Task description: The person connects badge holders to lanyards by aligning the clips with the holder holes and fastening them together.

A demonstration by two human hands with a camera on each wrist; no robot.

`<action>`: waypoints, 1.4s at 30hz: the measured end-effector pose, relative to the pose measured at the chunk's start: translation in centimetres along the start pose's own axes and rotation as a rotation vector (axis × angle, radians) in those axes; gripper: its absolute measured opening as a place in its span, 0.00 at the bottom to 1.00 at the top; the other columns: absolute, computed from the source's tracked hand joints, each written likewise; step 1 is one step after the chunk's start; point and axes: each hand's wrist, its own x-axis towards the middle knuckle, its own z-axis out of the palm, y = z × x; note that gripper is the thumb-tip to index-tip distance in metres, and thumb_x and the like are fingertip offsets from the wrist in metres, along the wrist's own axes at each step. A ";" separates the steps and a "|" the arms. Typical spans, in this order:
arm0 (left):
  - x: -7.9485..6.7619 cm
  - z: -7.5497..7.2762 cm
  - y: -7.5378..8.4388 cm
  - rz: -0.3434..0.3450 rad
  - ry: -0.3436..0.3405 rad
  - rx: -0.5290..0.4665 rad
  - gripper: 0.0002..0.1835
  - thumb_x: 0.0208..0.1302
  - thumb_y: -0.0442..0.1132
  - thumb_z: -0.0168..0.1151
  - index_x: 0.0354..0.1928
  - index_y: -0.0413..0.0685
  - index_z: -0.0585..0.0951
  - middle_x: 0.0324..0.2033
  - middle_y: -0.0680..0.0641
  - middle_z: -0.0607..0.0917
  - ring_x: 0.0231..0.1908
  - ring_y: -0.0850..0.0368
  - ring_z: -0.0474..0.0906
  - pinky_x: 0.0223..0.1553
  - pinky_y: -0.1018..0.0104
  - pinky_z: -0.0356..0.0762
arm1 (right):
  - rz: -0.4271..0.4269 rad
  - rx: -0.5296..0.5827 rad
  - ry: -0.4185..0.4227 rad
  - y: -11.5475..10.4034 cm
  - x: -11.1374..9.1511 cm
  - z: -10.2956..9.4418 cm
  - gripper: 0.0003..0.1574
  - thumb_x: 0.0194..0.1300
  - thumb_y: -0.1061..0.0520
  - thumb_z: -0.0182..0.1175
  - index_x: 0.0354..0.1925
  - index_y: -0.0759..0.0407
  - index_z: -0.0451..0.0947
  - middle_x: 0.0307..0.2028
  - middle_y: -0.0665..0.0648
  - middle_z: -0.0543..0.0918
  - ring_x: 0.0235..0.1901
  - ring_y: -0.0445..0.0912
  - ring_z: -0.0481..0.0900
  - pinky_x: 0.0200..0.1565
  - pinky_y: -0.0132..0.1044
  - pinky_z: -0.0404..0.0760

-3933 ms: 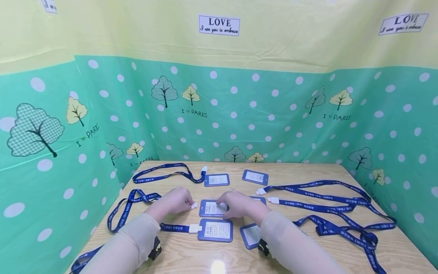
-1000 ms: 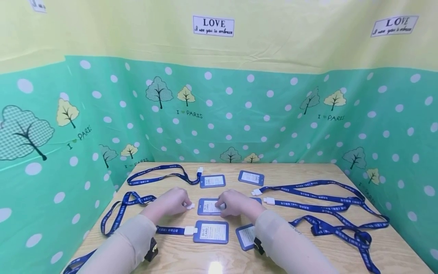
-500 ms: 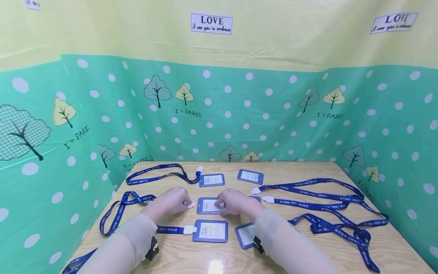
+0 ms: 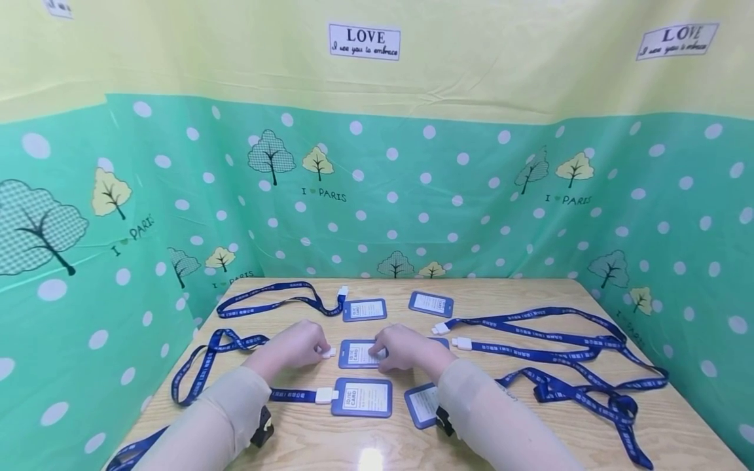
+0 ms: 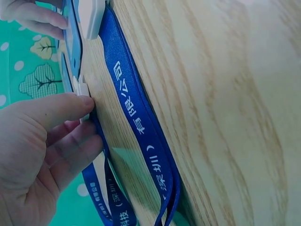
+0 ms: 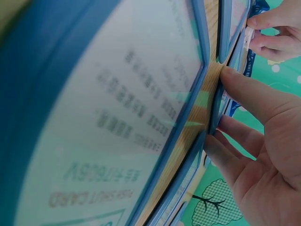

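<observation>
My left hand (image 4: 300,343) pinches a small white lanyard clip (image 4: 329,352) between thumb and fingertips. In the left wrist view the clip (image 5: 83,90) shows at the thumb tip, its blue strap (image 5: 96,193) trailing below. Just to the right, a blue-framed ID card holder (image 4: 355,354) lies with its slotted end facing the clip, a narrow gap between them. My right hand (image 4: 409,350) grips that holder, thumb at the near edge and fingers at the far edge, as the right wrist view shows on the holder (image 6: 217,109). The palm covers its right part.
Nearer, another card holder (image 4: 362,396) has a lanyard clip (image 4: 324,395) at its left end. A tilted holder (image 4: 422,404) lies under my right forearm. Two holders, one at back left (image 4: 364,310) and one at back right (image 4: 431,303), lie behind. Blue lanyards (image 4: 589,386) tangle on the right.
The head view has shifted slightly, moving the scene a little left. Both hands keep nearly the same pose, and the gap between clip and holder looks slightly narrower than a second ago.
</observation>
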 end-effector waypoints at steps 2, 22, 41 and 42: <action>0.0 0.0 0.0 0.008 0.000 0.002 0.08 0.60 0.39 0.74 0.42 0.56 0.91 0.41 0.53 0.88 0.47 0.51 0.84 0.54 0.51 0.82 | 0.000 0.001 0.001 0.0 0.0 0.0 0.22 0.59 0.50 0.75 0.53 0.39 0.87 0.61 0.49 0.80 0.63 0.49 0.75 0.65 0.46 0.74; 0.1 0.1 0.2 0.003 0.001 -0.018 0.06 0.61 0.39 0.74 0.40 0.58 0.91 0.39 0.55 0.87 0.45 0.53 0.83 0.54 0.50 0.82 | -0.004 -0.001 -0.003 -0.1 0.3 -0.1 0.22 0.58 0.50 0.75 0.52 0.38 0.87 0.60 0.48 0.81 0.63 0.49 0.75 0.65 0.46 0.74; 0.2 0.2 0.4 -0.003 -0.008 -0.009 0.08 0.61 0.38 0.73 0.41 0.58 0.91 0.40 0.56 0.86 0.46 0.54 0.82 0.55 0.50 0.81 | 0.006 -0.003 0.004 -0.4 -0.1 -0.2 0.19 0.58 0.51 0.76 0.50 0.39 0.88 0.64 0.51 0.79 0.67 0.52 0.72 0.67 0.49 0.71; 0.2 0.2 0.4 -0.002 -0.010 -0.013 0.08 0.61 0.37 0.73 0.41 0.57 0.91 0.39 0.56 0.86 0.46 0.54 0.82 0.55 0.50 0.81 | 0.006 -0.004 0.004 -0.4 -0.1 -0.2 0.19 0.58 0.51 0.76 0.50 0.39 0.88 0.64 0.51 0.79 0.67 0.52 0.72 0.67 0.49 0.71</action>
